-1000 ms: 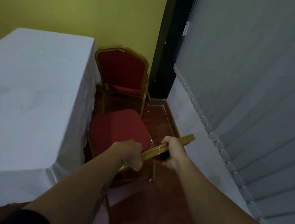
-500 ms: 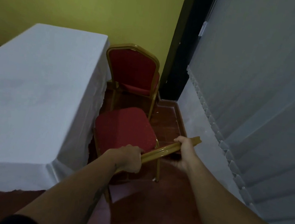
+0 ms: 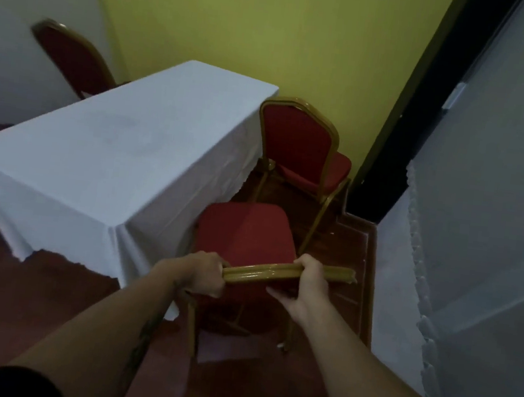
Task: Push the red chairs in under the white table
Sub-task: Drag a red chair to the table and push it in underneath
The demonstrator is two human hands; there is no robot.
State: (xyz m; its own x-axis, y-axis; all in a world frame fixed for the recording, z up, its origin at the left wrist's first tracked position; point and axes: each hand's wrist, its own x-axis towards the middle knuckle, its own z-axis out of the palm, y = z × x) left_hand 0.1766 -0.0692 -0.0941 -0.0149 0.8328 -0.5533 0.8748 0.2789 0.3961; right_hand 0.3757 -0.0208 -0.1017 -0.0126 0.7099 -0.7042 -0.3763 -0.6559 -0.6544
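A red chair [image 3: 245,229] with a gold frame stands just below me, its seat touching the hanging cloth of the white table [image 3: 123,143]. My left hand [image 3: 203,273] and my right hand [image 3: 311,285] both grip the gold top rail of its backrest. A second red chair [image 3: 297,137] stands beyond it by the table's far right corner, its backrest nearest the table and its seat toward the yellow wall. A third red chair [image 3: 71,56] shows behind the table's far left side.
A white tablecloth hangs to near the dark red floor [image 3: 350,241]. Grey vertical blinds [image 3: 486,224] run close along the right. A yellow wall [image 3: 272,36] and a black door frame [image 3: 400,148] close the corner behind the chairs.
The view has swung left and pulled back, so the whole table and a third chair now show. Both hands keep their grip on the backrest rail, now more square to me.
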